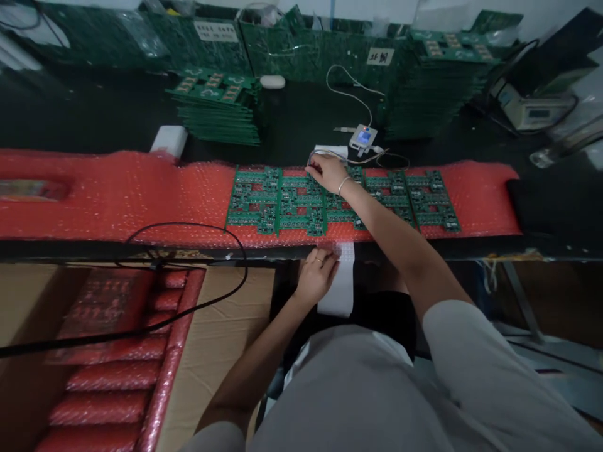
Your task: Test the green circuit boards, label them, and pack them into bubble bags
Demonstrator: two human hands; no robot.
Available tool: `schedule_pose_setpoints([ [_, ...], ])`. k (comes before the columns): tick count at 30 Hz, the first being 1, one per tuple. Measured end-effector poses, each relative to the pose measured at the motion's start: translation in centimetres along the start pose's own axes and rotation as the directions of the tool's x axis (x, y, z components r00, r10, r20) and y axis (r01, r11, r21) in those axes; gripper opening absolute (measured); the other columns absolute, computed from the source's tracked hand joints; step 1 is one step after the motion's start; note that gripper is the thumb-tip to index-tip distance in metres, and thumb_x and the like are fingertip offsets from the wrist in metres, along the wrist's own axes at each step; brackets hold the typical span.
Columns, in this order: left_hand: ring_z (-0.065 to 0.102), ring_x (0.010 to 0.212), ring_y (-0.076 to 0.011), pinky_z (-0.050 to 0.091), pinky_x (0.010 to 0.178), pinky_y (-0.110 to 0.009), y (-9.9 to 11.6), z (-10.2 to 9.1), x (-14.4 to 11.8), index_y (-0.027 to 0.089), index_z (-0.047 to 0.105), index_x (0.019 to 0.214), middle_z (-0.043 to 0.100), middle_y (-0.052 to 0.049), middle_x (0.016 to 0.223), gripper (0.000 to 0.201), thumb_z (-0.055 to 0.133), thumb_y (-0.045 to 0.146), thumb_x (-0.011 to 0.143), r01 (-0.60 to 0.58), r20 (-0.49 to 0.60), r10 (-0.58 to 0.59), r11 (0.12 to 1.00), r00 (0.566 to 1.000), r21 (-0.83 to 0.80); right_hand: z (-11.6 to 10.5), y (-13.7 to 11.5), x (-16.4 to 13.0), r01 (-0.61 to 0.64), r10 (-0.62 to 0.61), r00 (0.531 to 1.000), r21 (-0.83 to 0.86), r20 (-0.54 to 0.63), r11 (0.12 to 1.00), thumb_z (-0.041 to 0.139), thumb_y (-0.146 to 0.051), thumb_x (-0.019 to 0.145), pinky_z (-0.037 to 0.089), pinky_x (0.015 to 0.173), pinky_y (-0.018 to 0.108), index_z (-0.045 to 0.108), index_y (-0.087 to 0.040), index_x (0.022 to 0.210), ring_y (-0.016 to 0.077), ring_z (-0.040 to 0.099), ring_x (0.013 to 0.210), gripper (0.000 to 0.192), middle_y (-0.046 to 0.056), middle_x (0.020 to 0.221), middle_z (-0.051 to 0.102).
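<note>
A row of several green circuit boards (299,207) lies on red bubble wrap (188,201). Over the middle of the row, my right hand (328,172) is closed in a pinch on thin wires (336,154). These wires lead to a small white device with a lit screen (363,136) behind the boards. At the table's front edge, my left hand (315,275) has its fingers curled against a white strip of labels (343,282), which hangs down toward my lap. Its fingertips are partly hidden. My right hand and forearm cover parts of the middle boards.
Stacks of green boards stand at the back left (217,113) and back right (424,94). Green bins (306,50) line the rear. A black cable (188,311) loops across the front left, above a cardboard box (226,326) with red bubble-wrapped packs (113,376).
</note>
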State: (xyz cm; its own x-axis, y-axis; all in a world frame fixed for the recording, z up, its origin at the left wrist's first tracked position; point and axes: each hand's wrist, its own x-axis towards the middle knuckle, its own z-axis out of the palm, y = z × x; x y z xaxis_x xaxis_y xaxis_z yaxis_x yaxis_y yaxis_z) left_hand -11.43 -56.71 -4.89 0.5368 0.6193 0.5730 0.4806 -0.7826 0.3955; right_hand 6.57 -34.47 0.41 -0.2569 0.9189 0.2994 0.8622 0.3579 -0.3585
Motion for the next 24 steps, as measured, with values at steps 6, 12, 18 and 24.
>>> schedule_pose_setpoints([
  [6,0.059,0.091,-0.0218,0.051,0.080,-0.035,-0.2,0.7,-0.3,0.019,0.070,0.101,0.065,-0.009,0.096,0.013,0.057,0.020,0.101,0.029,-0.068,-0.032,0.999,0.997,-0.042,0.2,0.0,-0.1,-0.008,0.008,1.000,-0.016,0.000,1.000,0.049,-0.033,0.100,0.043,0.090,0.039,0.059,-0.021,0.101,0.0256,0.058,0.096,0.016,0.007,0.095,0.065],
  [12,0.060,0.089,-0.0206,0.050,0.077,-0.033,1.0,-0.2,-0.2,0.019,0.068,0.093,0.066,-0.007,0.094,0.012,0.058,0.018,0.099,0.023,-0.102,-0.029,0.998,0.994,-0.061,0.0,-0.4,-0.2,-0.024,0.024,1.000,-0.013,0.019,1.000,0.048,-0.033,0.100,0.041,0.092,0.039,0.060,-0.020,0.102,0.0260,0.058,0.099,0.018,0.008,0.098,0.066],
  [18,0.061,0.103,-0.0228,0.051,0.091,-0.040,-1.4,-5.2,5.2,0.022,0.069,0.095,0.066,-0.007,0.108,0.012,0.060,0.014,0.095,0.125,-0.064,-0.137,0.980,0.989,-0.156,-0.2,-0.7,-0.2,-0.014,0.014,1.000,0.028,0.005,1.000,0.050,-0.032,0.100,0.041,0.092,0.037,0.062,-0.018,0.099,0.0253,0.059,0.097,0.019,0.010,0.099,0.068],
  [24,0.061,0.107,-0.0267,0.047,0.103,-0.044,-10.3,-5.4,14.3,0.019,0.072,0.082,0.070,-0.008,0.101,0.010,0.065,0.012,0.085,0.354,0.095,-0.350,0.935,0.932,-0.022,0.2,-0.8,-0.2,-0.011,0.012,1.000,0.027,-0.026,1.000,0.052,-0.029,0.098,0.042,0.090,0.037,0.064,-0.019,0.099,0.0250,0.059,0.095,0.016,0.009,0.097,0.069],
])
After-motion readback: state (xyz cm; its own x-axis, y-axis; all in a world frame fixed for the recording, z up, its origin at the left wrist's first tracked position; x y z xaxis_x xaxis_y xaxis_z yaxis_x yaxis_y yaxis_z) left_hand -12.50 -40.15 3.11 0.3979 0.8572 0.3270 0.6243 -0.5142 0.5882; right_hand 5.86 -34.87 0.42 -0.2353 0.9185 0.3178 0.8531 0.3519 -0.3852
